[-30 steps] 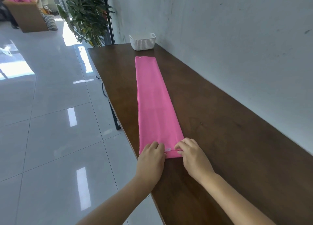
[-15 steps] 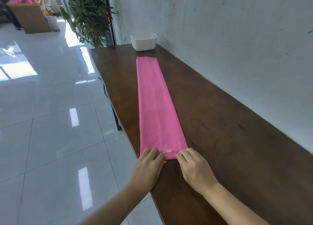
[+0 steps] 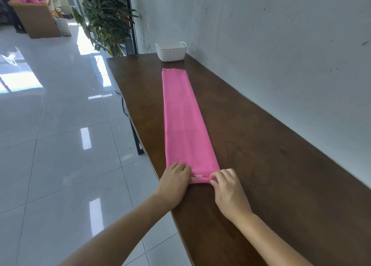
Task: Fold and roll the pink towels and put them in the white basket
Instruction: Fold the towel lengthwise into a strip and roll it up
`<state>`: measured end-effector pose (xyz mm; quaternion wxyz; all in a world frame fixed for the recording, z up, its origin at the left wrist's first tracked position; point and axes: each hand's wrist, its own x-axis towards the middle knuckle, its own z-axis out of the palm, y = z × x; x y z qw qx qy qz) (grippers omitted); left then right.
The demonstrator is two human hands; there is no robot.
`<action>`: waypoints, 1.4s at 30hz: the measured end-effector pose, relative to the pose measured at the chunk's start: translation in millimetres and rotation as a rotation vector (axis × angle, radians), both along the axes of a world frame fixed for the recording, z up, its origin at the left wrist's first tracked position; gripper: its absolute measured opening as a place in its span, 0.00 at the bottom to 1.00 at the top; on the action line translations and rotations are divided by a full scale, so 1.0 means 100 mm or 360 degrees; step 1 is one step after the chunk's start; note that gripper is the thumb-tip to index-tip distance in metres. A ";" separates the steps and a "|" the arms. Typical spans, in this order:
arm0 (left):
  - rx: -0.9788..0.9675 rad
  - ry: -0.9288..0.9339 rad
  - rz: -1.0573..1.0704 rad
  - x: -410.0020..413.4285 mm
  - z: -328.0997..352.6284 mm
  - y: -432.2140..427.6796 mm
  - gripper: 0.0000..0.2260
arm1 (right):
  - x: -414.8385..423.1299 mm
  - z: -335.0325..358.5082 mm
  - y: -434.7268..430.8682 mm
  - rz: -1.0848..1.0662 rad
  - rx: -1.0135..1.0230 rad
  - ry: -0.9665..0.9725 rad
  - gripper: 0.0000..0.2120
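Table (image 3: 261, 145) bears one basket (image 3: 171, 52), one towel (image 3: 184, 121); left hand (image 3: 174, 182), right hand (image 3: 228, 189) pinch it.

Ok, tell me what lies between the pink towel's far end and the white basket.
Only a bare strip of the brown table separates the pink towel from the white basket, as the head view shows.

Near corners of the pink towel (image 3: 184, 125) lie hidden under the left hand (image 3: 174, 180) and right hand (image 3: 226, 187); the white label (image 3: 197, 175) between the hands is too small to read.
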<state>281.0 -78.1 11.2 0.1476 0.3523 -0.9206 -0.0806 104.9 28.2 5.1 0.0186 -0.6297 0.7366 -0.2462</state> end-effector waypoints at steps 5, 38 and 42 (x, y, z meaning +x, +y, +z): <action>0.0079 -0.0007 0.0235 -0.07 0.10 0.01 0.12 | -0.07 0.19 -0.16 -0.0273 0.0257 -0.0533 0.03; -0.0267 0.0404 0.0093 0.15 -0.26 0.03 0.15 | -0.16 -0.13 -0.22 0.0084 -0.0097 0.0583 0.13; 0.0033 0.0347 0.0217 0.09 -0.13 -0.06 0.15 | -0.13 -0.07 -0.33 -0.0002 -0.0009 0.0318 0.08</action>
